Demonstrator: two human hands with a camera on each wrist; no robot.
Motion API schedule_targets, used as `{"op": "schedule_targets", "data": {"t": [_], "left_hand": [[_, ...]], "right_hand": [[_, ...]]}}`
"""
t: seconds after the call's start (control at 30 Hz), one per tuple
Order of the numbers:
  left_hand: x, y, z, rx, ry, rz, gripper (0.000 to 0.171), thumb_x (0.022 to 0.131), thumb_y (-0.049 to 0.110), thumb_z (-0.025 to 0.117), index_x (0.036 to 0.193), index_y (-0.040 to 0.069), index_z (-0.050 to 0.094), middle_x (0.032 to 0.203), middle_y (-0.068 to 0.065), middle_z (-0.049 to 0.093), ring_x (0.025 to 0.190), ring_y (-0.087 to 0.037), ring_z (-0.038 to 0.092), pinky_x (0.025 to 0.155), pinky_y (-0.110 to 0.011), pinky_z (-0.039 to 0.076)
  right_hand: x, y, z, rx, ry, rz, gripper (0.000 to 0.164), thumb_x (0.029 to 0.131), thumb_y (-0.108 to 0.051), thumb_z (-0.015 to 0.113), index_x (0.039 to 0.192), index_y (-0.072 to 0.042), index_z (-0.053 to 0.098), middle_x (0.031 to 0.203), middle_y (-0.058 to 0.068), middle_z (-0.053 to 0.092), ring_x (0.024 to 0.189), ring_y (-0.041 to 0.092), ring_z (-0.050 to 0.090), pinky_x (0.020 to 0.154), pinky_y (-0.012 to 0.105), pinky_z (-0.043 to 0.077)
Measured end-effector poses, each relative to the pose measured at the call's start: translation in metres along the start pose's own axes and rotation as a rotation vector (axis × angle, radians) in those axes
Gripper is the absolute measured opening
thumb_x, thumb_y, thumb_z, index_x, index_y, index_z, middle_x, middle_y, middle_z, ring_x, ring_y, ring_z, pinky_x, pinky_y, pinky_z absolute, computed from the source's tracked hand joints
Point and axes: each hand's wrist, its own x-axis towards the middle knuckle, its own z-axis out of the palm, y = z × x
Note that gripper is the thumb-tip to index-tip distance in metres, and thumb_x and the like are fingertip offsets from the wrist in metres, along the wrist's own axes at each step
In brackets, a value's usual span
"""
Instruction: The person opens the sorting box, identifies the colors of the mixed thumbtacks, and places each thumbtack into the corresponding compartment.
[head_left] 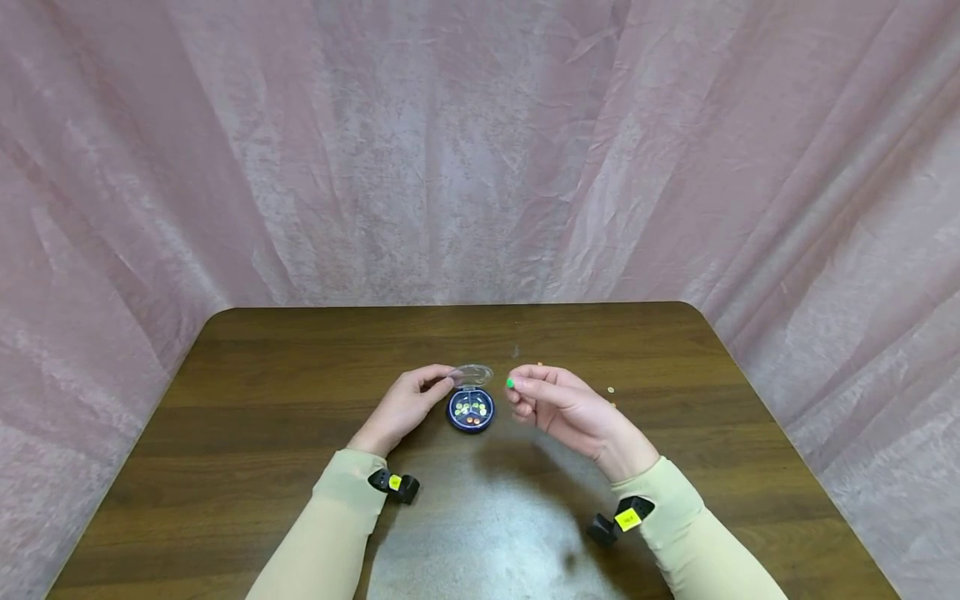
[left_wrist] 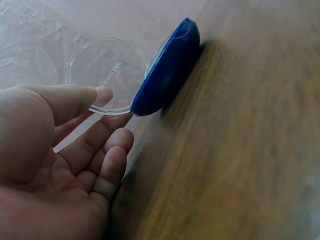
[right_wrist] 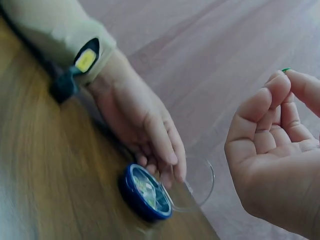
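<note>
A round blue pill case (head_left: pixel 470 428) stands on the table with its clear lid (head_left: pixel 472 377) raised. Thumb and fingertips of my left hand (head_left: pixel 405 407) pinch the lid's edge, most plainly in the left wrist view, where lettering shows on the lid (left_wrist: pixel 107 52). Dividers split the case into compartments; several yellow-green pills (head_left: pixel 467 406) lie in the upper ones, and orange pills (head_left: pixel 470 420) in the lower one. To the right of the case, above the table, my right hand (head_left: pixel 573 412) pinches a small green pill (head_left: pixel 511 383) between thumb and index finger, its other fingers curled.
Beyond and beside the right hand, a pale yellow pill (head_left: pixel 611 390) and an orange one (head_left: pixel 540 363) lie loose on the brown wooden table (head_left: pixel 262 400). A pink curtain (head_left: pixel 450 167) hangs behind the table's far edge and along both sides.
</note>
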Motion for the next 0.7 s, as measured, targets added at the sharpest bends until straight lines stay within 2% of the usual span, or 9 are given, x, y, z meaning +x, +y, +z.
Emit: {"op": "schedule_targets", "data": {"t": [0.17, 0.23, 0.3, 0.37, 0.47, 0.5, 0.57, 0.7], "left_hand": [[0.0, -0.001, 0.0, -0.005, -0.003, 0.006, 0.026, 0.1, 0.037, 0.06, 0.121, 0.027, 0.071, 0.119, 0.014, 0.066, 0.117, -0.009, 0.057, 0.101, -0.037, 0.042], [0.0, -0.001, 0.0, -0.004, -0.003, 0.01, 0.025, 0.1, 0.037, 0.06, 0.12, 0.027, 0.071, 0.119, 0.013, 0.066, 0.117, -0.01, 0.057, 0.101, -0.037, 0.042], [0.0, -0.002, 0.0, -0.001, -0.004, 0.012, 0.025, 0.1, 0.037, 0.06, 0.12, 0.027, 0.071, 0.119, 0.013, 0.066, 0.116, -0.01, 0.057, 0.1, -0.037, 0.043], [0.0, -0.002, 0.0, 0.003, -0.006, 0.013, 0.026, 0.1, 0.037, 0.06, 0.121, 0.026, 0.071, 0.119, 0.013, 0.066, 0.116, -0.01, 0.057, 0.1, -0.037, 0.043], [0.002, -0.004, 0.0, -0.001, -0.009, 0.019, 0.027, 0.099, 0.038, 0.06, 0.121, 0.026, 0.071, 0.119, 0.012, 0.067, 0.115, -0.01, 0.058, 0.099, -0.037, 0.043], [0.003, -0.005, 0.0, -0.003, -0.011, 0.017, 0.028, 0.099, 0.039, 0.06, 0.121, 0.026, 0.071, 0.119, 0.012, 0.067, 0.115, -0.01, 0.058, 0.099, -0.037, 0.043], [0.003, -0.006, 0.0, -0.001, -0.01, 0.019, 0.028, 0.099, 0.04, 0.06, 0.121, 0.026, 0.071, 0.119, 0.012, 0.067, 0.116, -0.01, 0.057, 0.1, -0.037, 0.043], [0.002, -0.006, 0.0, 0.003, -0.011, 0.015, 0.028, 0.1, 0.039, 0.06, 0.121, 0.026, 0.071, 0.119, 0.013, 0.067, 0.117, -0.009, 0.057, 0.102, -0.037, 0.041]], "right_hand": [[-0.001, -0.001, 0.001, 0.077, -0.053, 0.013, 0.016, 0.103, -0.012, 0.05, 0.099, -0.011, 0.066, 0.087, 0.0, 0.055, 0.072, 0.011, 0.047, 0.072, 0.028, 0.039], [-0.001, 0.0, 0.0, 0.046, -0.026, 0.015, 0.014, 0.103, -0.011, 0.052, 0.099, -0.01, 0.066, 0.087, 0.001, 0.056, 0.072, 0.011, 0.048, 0.072, 0.028, 0.04], [-0.001, 0.0, -0.002, -0.039, 0.037, 0.021, 0.011, 0.101, -0.012, 0.056, 0.1, -0.008, 0.066, 0.087, 0.001, 0.059, 0.071, 0.011, 0.05, 0.071, 0.026, 0.042], [0.0, 0.001, -0.004, -0.177, 0.12, 0.028, 0.011, 0.098, -0.015, 0.062, 0.101, -0.005, 0.067, 0.087, 0.002, 0.06, 0.071, 0.01, 0.053, 0.07, 0.025, 0.045], [0.003, 0.003, -0.007, -0.452, 0.217, 0.039, 0.027, 0.094, -0.023, 0.069, 0.105, 0.001, 0.067, 0.085, 0.004, 0.061, 0.073, 0.012, 0.056, 0.069, 0.025, 0.047], [0.005, 0.004, -0.008, -0.548, 0.239, 0.039, 0.029, 0.093, -0.025, 0.071, 0.105, 0.001, 0.068, 0.085, 0.007, 0.063, 0.074, 0.013, 0.058, 0.071, 0.029, 0.049], [0.009, 0.007, -0.009, -0.799, 0.258, 0.012, 0.027, 0.092, -0.027, 0.071, 0.103, -0.002, 0.071, 0.084, 0.004, 0.064, 0.075, 0.014, 0.058, 0.071, 0.03, 0.049], [0.02, 0.014, -0.007, -1.274, 0.3, -0.042, 0.006, 0.09, -0.029, 0.071, 0.089, -0.023, 0.072, 0.08, -0.01, 0.065, 0.074, 0.008, 0.059, 0.072, 0.029, 0.049]]}}
